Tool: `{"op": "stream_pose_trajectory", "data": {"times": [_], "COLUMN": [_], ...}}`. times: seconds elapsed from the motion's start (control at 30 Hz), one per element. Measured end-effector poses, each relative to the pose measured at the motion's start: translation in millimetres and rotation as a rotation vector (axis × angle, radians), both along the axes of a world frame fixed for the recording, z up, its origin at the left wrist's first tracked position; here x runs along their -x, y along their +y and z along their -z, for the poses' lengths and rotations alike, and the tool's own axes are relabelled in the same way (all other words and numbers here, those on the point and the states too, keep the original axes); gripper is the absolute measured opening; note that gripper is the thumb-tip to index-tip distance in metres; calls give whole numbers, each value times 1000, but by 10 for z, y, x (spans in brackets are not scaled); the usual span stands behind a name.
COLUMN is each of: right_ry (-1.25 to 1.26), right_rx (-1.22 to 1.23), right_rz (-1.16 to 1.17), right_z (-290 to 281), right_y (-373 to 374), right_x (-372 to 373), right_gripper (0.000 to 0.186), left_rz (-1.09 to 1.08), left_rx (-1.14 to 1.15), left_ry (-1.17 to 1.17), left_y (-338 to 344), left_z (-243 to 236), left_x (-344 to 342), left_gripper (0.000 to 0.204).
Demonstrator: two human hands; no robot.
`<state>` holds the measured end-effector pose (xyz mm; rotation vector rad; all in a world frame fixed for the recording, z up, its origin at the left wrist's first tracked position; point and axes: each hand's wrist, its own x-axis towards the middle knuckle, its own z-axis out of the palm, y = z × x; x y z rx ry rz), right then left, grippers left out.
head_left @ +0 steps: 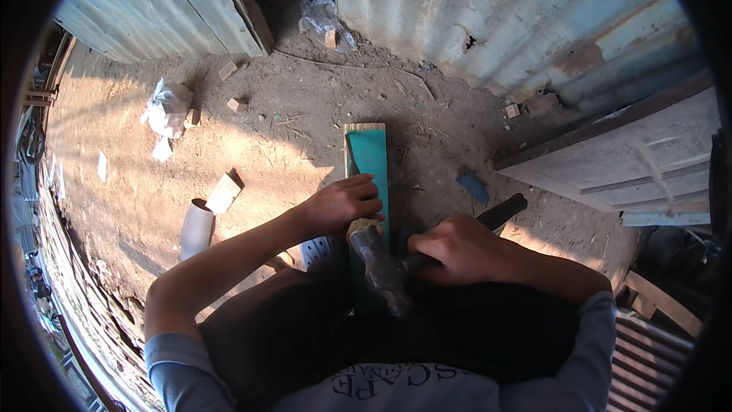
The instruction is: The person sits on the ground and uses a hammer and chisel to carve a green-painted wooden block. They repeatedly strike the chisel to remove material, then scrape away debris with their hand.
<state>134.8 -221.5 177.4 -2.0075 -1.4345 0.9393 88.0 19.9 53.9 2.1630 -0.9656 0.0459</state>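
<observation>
A long board (371,154) with a turquoise-green face runs away from me between my legs. My left hand (352,202) is closed over it, gripping what looks like a chisel (364,224); its pale wooden butt shows on the near side of my fist, and most of it is hidden. My right hand (461,248) is wrapped around the dark handle of a hammer (383,275). The metal hammer head lies over the board, right beside the wooden butt; whether they touch I cannot tell. My foot in a pale clog with holes (316,252) is left of the board.
Wood offcuts (237,104) and plastic bags (168,108) lie on the dirt floor ahead. A grey tube-like piece (197,229) and a wood block (225,193) are at left. A blue piece (473,188) lies right. Corrugated metal sheets (488,15) and a panelled door (633,156) bound the space.
</observation>
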Motion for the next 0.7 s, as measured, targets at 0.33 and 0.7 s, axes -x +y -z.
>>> {"op": "stream_pose_trajectory", "data": {"times": [0.33, 0.7], "right_ry": [-177, -82], "right_rx": [-2, 64], "right_rz": [-55, -11], "right_z": [276, 520], "right_y": [-13, -144], "right_x": [147, 242], "right_gripper": [27, 15], "left_rz": [21, 67], "left_rx": [94, -4], "left_ry": [18, 50], "left_y": [6, 73], "left_z": [87, 270], "left_x": [17, -5], "left_gripper": [17, 21]}}
